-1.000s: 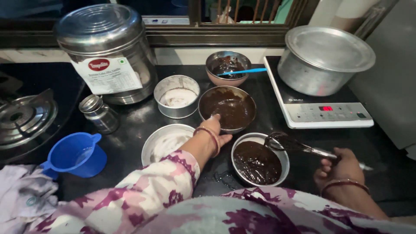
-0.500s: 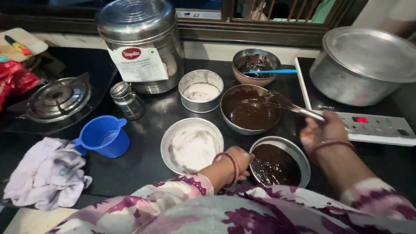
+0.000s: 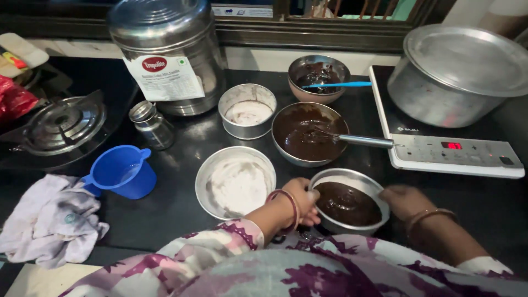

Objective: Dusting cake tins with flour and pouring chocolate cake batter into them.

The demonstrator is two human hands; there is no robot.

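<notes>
A round metal tin of dark chocolate batter [image 3: 348, 202] sits at the near edge of the black counter. My left hand [image 3: 303, 199] grips its left rim and my right hand [image 3: 404, 198] holds its right side. Just behind it stands a steel bowl of chocolate batter [image 3: 309, 133] with a whisk [image 3: 352, 139] resting in it, handle pointing right. To the left lies a floured empty tin [image 3: 236, 183], and a smaller floured tin [image 3: 247, 111] stands behind that.
An induction cooktop [image 3: 456, 154] with a lidded pot [image 3: 456, 69] is at the right. A small bowl with a blue spatula [image 3: 320, 80], a big steel canister [image 3: 168, 52], a small shaker [image 3: 149, 123], a blue jug [image 3: 121, 172], a cloth [image 3: 49, 220] and a gas burner [image 3: 63, 122] lie around.
My right hand has let go of the whisk, leaving it in the bowl, and come down to the batter tin's right side. My left hand stays on the rim.
</notes>
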